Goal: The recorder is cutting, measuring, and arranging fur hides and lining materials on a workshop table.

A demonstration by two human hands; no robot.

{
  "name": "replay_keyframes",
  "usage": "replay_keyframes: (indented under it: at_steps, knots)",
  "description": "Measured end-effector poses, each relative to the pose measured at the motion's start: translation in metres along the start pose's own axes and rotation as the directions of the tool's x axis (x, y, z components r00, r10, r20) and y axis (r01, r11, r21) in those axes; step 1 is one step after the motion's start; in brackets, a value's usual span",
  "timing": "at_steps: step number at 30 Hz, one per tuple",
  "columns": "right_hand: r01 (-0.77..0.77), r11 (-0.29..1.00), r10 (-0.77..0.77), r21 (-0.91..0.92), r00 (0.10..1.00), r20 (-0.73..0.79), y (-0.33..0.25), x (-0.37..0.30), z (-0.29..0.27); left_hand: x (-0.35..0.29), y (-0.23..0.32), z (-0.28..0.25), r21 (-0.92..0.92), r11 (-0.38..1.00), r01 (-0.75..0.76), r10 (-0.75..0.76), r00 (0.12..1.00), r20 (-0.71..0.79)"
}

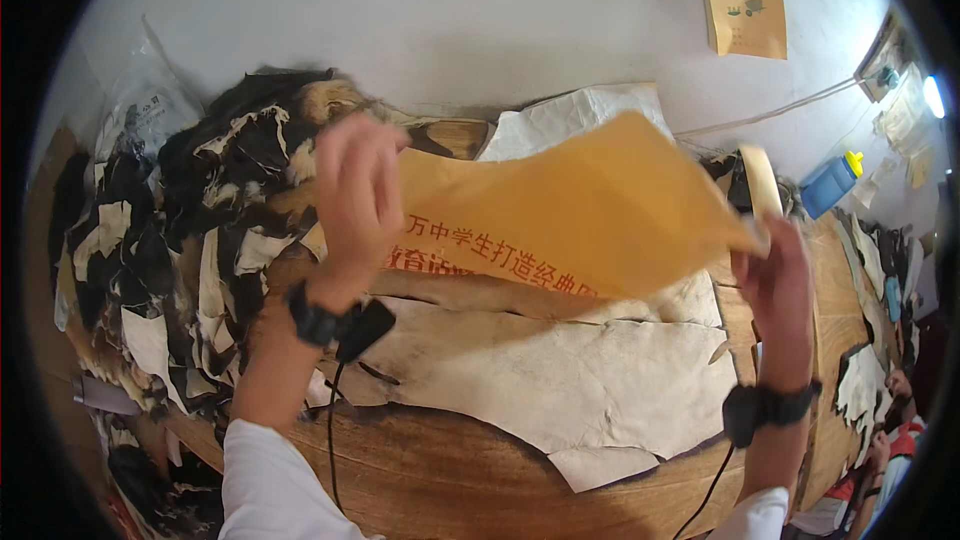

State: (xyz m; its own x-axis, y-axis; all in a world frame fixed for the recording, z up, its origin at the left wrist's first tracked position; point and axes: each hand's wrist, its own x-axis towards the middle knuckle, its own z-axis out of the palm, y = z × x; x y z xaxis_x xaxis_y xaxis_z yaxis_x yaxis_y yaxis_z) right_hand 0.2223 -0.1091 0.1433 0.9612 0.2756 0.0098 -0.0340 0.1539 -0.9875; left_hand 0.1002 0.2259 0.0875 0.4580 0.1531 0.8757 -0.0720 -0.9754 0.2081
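While both hands pinched the yellow paper sheet (590, 205), left hand (355, 190) and right hand (775, 275) gripped opposite edges above the surface (450, 460); it looked light, floppy, easily torn.

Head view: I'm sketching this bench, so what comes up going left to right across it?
Clear plastic bag → heap of black and cream scraps → left hand → orange paper sheet → right hand → blue bottle with yellow cap.

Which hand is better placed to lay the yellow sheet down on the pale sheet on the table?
Probably the left hand: it grips the yellow sheet directly above the pale sheet. The right hand holds the corner at the edge.
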Motion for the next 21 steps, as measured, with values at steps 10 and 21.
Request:
replay_keyframes:
  at_steps: [10, 21]
  knots:
    - [0.399, 0.79, -0.271, -0.466, 0.908, 0.318, 0.019, 0.107, 0.081, -0.062, 0.046, 0.07, -0.05, 0.983, -0.177, 0.15, 0.615, 0.774]
    - [0.705, -0.234, -0.078, -0.669, 0.672, 0.736, 0.163, 0.054, 0.035, -0.084, 0.02, 0.103, 0.098, 0.995, 0.004, -0.09, 0.448, 0.889]
